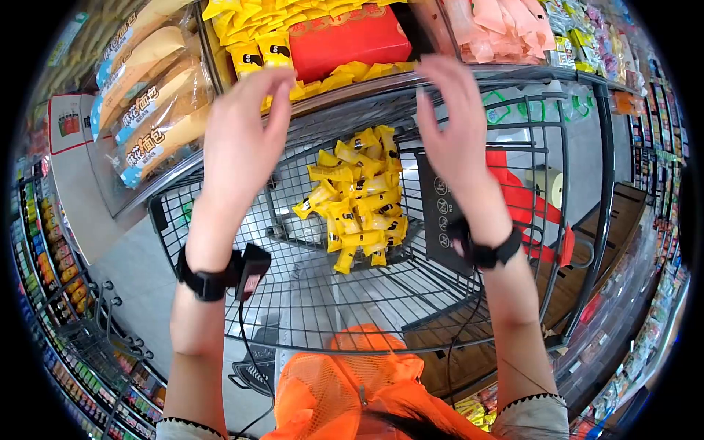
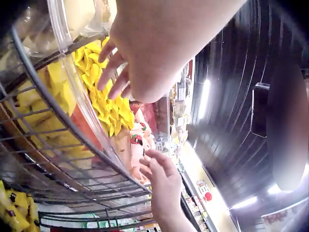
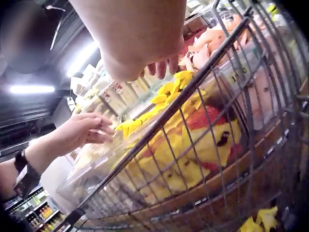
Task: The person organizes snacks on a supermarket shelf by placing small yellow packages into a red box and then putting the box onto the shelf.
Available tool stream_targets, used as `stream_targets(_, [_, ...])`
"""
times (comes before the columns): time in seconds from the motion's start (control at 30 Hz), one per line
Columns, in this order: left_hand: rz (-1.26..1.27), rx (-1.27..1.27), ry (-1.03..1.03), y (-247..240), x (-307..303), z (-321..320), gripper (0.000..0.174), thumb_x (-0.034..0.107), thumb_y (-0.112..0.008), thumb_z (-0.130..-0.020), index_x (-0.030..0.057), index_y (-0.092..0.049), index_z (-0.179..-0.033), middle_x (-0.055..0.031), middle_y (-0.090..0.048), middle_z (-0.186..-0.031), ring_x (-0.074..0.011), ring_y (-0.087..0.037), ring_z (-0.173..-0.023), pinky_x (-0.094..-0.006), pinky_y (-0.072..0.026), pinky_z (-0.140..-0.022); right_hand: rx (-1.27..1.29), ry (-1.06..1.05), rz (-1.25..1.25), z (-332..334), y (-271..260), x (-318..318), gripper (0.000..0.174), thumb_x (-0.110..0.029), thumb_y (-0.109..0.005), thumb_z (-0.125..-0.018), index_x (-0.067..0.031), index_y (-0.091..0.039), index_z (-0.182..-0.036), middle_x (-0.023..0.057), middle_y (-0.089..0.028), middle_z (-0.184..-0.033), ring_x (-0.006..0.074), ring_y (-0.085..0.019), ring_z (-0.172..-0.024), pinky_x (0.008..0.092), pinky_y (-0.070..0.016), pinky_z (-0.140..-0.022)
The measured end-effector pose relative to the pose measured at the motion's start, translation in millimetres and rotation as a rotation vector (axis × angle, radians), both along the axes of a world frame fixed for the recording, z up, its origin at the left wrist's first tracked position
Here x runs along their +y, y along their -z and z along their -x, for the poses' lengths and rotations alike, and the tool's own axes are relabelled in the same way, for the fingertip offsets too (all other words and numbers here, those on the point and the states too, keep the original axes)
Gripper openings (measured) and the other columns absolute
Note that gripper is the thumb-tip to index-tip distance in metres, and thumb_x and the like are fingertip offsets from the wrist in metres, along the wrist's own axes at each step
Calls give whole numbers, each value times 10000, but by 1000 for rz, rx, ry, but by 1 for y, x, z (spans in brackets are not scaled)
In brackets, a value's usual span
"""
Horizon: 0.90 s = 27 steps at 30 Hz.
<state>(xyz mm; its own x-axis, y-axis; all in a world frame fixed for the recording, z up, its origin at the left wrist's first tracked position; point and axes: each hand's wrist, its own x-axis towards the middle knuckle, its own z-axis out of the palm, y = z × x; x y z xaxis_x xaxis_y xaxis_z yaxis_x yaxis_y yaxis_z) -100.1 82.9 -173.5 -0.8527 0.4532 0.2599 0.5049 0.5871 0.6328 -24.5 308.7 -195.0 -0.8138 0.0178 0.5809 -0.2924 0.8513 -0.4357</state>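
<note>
Fingers (image 2: 111,70) of both hands are loosely extended and parted, with nothing in their grasp, at the bin of yellow packets (image 1: 249,22).

The left hand (image 1: 246,136) is over the bin's front edge, near the bagged bread loaves (image 1: 161,106); the right hand (image 1: 455,121) is over the same edge, toward the pink packets (image 1: 506,29). Whether any fingertip touches a packet, I cannot tell. Yellow packets lie behind, beside and in front of a red box (image 1: 348,44) in the bin. More of them form a loose pile (image 1: 363,198) inside the wire shopping cart (image 1: 607,169), below and between the two forearms.
</note>
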Motion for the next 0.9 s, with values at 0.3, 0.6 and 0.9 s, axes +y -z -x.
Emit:
stream_targets(0.3, [819,-150,-209,42,48,64,638,285,-664,-767,-50,-367,-1222,-222,-595,-1026,-348,-608,-930,-395,-501,-789,-257,-24,-309,94,46,38,215,-265,-544,-843,-81,-617,-927,92,-600,-943,275,-601,-892,374,-491,-756])
stream_targets(0.6, [153,0,238,14,35,-21,571,226,-709,-726,35,-468,-1206,-174,-596,-1080,-331,-586,-976,-383,-487,-797,-427,24,-155,95,30,28,247,-287,-527,-843,-76,-654,-823,130,-648,-810,294,-629,-778,402,-511,-696])
stream_targets(0.9, [249,14,488,60,26,-96,323,145,-630,-754,59,-557,-1057,-69,-577,-978,-237,-555,-909,-352,-446,-752,-543,114,-241,95,20,20,267,-302,-519,-836,-84,-672,-813,143,-648,-780,297,-633,-780,407,-516,-704])
